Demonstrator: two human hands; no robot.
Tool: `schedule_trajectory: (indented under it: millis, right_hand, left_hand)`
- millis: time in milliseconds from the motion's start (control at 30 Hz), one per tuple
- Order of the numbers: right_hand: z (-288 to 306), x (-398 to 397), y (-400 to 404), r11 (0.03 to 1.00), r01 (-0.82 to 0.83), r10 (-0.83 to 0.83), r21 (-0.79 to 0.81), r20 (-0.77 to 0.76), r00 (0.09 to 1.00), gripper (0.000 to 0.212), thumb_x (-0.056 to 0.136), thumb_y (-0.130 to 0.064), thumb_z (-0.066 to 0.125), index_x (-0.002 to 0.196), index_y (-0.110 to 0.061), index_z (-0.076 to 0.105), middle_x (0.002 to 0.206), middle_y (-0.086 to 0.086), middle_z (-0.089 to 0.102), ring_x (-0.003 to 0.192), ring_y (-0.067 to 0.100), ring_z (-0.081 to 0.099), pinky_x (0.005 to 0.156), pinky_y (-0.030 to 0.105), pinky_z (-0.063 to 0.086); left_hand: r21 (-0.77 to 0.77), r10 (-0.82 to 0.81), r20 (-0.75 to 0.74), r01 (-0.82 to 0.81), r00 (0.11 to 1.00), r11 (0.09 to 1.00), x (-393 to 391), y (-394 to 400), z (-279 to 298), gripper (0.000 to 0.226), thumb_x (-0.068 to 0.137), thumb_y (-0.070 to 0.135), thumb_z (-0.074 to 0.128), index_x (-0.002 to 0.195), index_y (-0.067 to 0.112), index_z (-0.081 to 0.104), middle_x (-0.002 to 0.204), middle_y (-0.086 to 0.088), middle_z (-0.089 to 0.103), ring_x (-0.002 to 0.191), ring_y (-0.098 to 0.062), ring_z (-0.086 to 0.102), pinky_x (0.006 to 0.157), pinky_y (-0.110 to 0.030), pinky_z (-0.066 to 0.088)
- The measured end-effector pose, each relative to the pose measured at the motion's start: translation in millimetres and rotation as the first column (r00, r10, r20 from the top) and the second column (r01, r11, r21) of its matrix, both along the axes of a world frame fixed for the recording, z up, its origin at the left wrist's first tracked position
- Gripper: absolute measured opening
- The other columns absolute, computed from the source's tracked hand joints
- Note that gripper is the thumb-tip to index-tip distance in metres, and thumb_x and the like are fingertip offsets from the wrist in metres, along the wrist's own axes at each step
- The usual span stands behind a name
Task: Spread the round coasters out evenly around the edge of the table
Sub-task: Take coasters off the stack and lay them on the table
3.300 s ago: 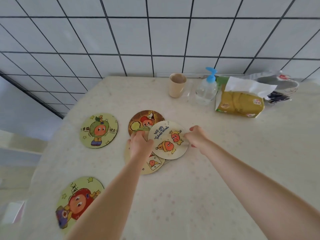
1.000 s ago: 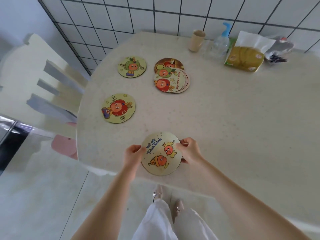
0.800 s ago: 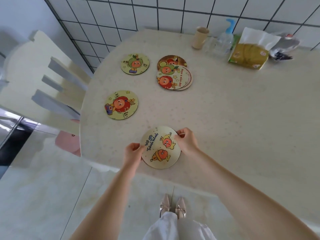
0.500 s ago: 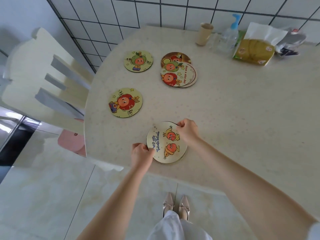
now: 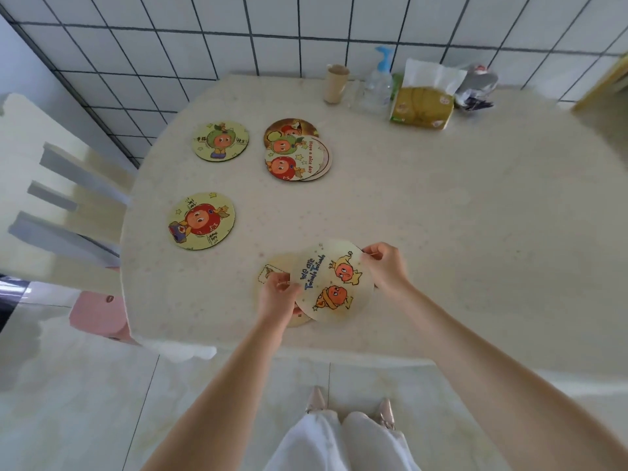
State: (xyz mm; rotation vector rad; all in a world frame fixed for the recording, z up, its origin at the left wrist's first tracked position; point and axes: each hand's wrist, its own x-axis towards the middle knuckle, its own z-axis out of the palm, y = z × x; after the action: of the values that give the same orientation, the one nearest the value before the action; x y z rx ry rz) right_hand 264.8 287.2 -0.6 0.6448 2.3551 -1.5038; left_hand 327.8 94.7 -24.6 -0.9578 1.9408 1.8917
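Top coaster (image 5: 334, 282) pinched between left hand (image 5: 277, 295) and right hand (image 5: 385, 266), overlapping lower coaster (image 5: 275, 266).

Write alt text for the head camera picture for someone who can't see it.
Two hands separate two overlapping round coasters at the table's near edge: the right hand pinches the "we are" coaster, the left hand the plainer coaster beneath. Two single coasters and a small stack lie beyond.
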Motion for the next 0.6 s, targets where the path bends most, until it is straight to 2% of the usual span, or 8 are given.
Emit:
schedule_trajectory:
  millis: [100, 167, 233, 333, 433, 500, 600]
  right_hand:
    - [3, 13, 40, 0.997, 0.073, -0.072, -0.020, 0.045, 0.996, 0.012, 0.086, -0.015, 0.057, 0.096, -0.015, 0.064, 0.089, 0.001, 0.067, 0.083, 0.023, 0.065, 0.074, 0.042, 0.058]
    - [2, 20, 69, 0.993, 0.116, -0.114, -0.026, 0.072, 0.991, 0.013, 0.087, -0.016, 0.057, 0.099, -0.016, 0.063, 0.090, 0.000, 0.066, 0.089, 0.027, 0.067, 0.079, 0.050, 0.060]
    - [1, 27, 95, 0.990, 0.137, -0.134, -0.029, 0.094, 0.987, 0.015, 0.087, -0.016, 0.056, 0.101, -0.017, 0.062, 0.094, 0.001, 0.066, 0.091, 0.027, 0.067, 0.077, 0.051, 0.060]
    - [-4, 39, 130, 0.987, 0.154, -0.148, -0.039, 0.130, 0.980, 0.015, 0.086, -0.017, 0.058, 0.101, -0.020, 0.061, 0.099, 0.002, 0.067, 0.091, 0.022, 0.067, 0.076, 0.045, 0.061]
    - [-9, 46, 164, 0.983, 0.171, -0.158, -0.072, 0.165, 0.974, 0.013, 0.087, -0.015, 0.058, 0.098, -0.019, 0.061, 0.098, 0.003, 0.067, 0.086, 0.018, 0.066, 0.067, 0.037, 0.061]
    - [-13, 49, 183, 0.983, 0.160, -0.140, -0.089, 0.193, 0.971, 0.013, 0.087, -0.013, 0.057, 0.100, -0.017, 0.060, 0.099, 0.004, 0.067, 0.086, 0.018, 0.066, 0.066, 0.037, 0.062]
    - [-23, 53, 195, 0.990, 0.088, -0.061, -0.110, 0.226, 0.972, 0.014, 0.088, -0.011, 0.055, 0.100, -0.014, 0.059, 0.100, 0.005, 0.065, 0.092, 0.022, 0.067, 0.069, 0.040, 0.063]
  left_hand:
    - [0.045, -0.017, -0.010, 0.018, 1.000, 0.999, -4, 35, 4, 0.019, 0.083, 0.011, 0.058, 0.097, 0.024, 0.060, 0.088, 0.001, 0.072, 0.070, -0.014, 0.072, 0.054, -0.027, 0.058]
    - [0.039, -0.073, -0.022, 0.074, 0.997, 0.997, -5, 59, 5, 0.023, 0.082, 0.009, 0.057, 0.097, 0.026, 0.060, 0.089, -0.001, 0.072, 0.079, -0.019, 0.072, 0.068, -0.040, 0.062]
    - [-0.003, -0.143, -0.030, 0.143, 0.989, 0.990, -6, 84, 6, 0.024, 0.084, 0.009, 0.056, 0.099, 0.027, 0.059, 0.093, -0.003, 0.071, 0.086, -0.024, 0.070, 0.076, -0.047, 0.060]
    - [-0.032, -0.172, -0.036, 0.171, 0.985, 0.985, -8, 121, 5, 0.024, 0.087, 0.007, 0.056, 0.101, 0.027, 0.059, 0.095, -0.004, 0.071, 0.086, -0.023, 0.070, 0.077, -0.046, 0.060]
    - [-0.059, -0.153, -0.034, 0.151, 0.988, 0.987, -10, 160, 2, 0.026, 0.087, 0.002, 0.054, 0.107, 0.018, 0.061, 0.098, -0.009, 0.067, 0.089, -0.027, 0.068, 0.078, -0.045, 0.059]
    - [-0.114, -0.132, -0.034, 0.128, 0.991, 0.985, -9, 181, -5, 0.026, 0.089, 0.002, 0.055, 0.111, 0.013, 0.062, 0.097, -0.009, 0.066, 0.088, -0.028, 0.066, 0.073, -0.041, 0.058]
    - [-0.213, -0.104, -0.026, 0.096, 0.994, 0.972, -7, 196, -18, 0.025, 0.091, 0.006, 0.055, 0.113, 0.014, 0.062, 0.092, -0.002, 0.064, 0.081, -0.017, 0.063, 0.062, -0.029, 0.052]
